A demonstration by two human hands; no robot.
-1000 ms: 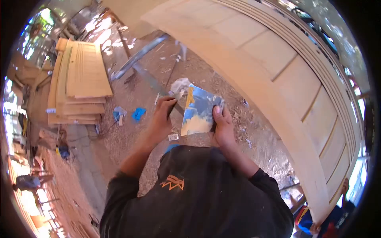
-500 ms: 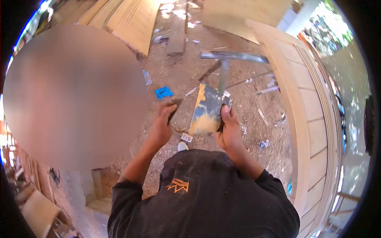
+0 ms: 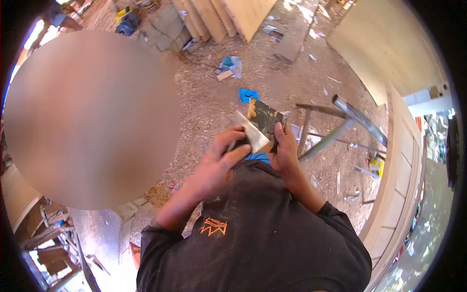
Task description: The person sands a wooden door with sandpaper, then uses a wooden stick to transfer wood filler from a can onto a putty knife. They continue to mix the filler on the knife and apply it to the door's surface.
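My left hand (image 3: 226,153) is closed on a flat metal scraper blade (image 3: 253,133) with a dark grip, its pale face tilted toward me. In my right hand (image 3: 286,146) is a dark board (image 3: 265,116) smeared with yellowish putty, the thumb on its face and the fingers behind. The blade lies across the lower left part of the board and hides it; whether the two touch I cannot tell. Both hands are in front of my dark shirt.
A metal tube stand (image 3: 360,119) rises right of my hands. Beyond it leans a wooden panelled door (image 3: 389,209). More boards (image 3: 209,19) stand at the back. A blue scrap (image 3: 248,95) lies on the littered ground. A large blurred disc covers the left.
My left hand has moved right and brought the blade over the board, which now looks tilted. The view has shifted, so the stand and door appear farther right.
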